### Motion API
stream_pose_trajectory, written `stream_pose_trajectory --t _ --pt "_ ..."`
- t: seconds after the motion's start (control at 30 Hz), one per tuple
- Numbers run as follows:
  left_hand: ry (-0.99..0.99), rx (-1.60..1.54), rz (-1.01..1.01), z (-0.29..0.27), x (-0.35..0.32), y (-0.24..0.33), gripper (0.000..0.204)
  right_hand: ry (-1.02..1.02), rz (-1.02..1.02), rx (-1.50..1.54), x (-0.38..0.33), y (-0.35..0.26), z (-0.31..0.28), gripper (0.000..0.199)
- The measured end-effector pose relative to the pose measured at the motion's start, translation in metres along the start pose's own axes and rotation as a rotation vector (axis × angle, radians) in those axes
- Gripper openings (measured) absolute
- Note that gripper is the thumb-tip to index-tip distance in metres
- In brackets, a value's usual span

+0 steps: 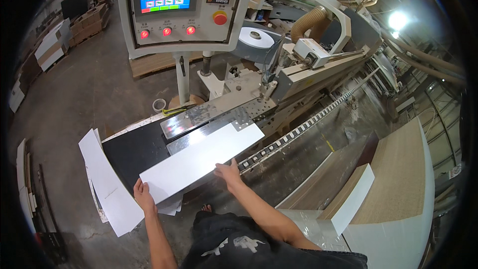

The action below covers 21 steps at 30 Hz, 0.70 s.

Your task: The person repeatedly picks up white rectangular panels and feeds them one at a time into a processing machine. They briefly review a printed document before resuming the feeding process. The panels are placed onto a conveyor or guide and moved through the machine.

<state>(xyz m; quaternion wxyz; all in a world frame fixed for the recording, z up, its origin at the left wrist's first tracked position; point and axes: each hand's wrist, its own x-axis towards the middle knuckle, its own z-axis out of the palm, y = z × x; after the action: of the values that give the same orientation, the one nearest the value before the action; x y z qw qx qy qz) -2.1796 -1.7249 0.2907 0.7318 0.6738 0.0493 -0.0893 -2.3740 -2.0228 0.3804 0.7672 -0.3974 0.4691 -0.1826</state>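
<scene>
A long white board point(199, 157) lies slantwise over the metal bed of an edge banding machine point(214, 102). My left hand point(144, 195) grips its near left end, fingers over the top face and the rest of the grip hidden beneath. Along the near long edge, toward the right end, my right hand point(229, 173) holds the board with thumb and fingers closed on the rim. The board's far end rests by the metal guide plate point(191, 119). At the left, white panels point(107, 182) lie beside the black surface point(132, 154).
A control panel point(181, 10) with a lit screen and red buttons stands above the machine. A roller track point(308, 124) runs off to the far right. White-edged boards point(353, 199) are stacked at my right. A roll of white banding point(256, 37) sits behind the machine.
</scene>
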Motion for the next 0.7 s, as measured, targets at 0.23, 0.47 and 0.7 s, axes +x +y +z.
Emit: stream_pose_trajectory --t 0.23,0.47,0.7 --pt "-0.513 0.875 0.379 0.029 -0.043 0.101 0.095 0.058 -0.427 -0.8 0.06 0.006 -0.017 0.121" --pt "-0.381 0.929 0.379 0.037 -0.022 0.087 0.076 0.191 -0.738 -1.272 0.064 -0.004 -0.002 0.13" --pt "-0.289 1.064 0.448 0.075 -0.044 0.072 0.06 0.187 -0.842 -1.11 0.084 -0.018 -0.029 0.13"
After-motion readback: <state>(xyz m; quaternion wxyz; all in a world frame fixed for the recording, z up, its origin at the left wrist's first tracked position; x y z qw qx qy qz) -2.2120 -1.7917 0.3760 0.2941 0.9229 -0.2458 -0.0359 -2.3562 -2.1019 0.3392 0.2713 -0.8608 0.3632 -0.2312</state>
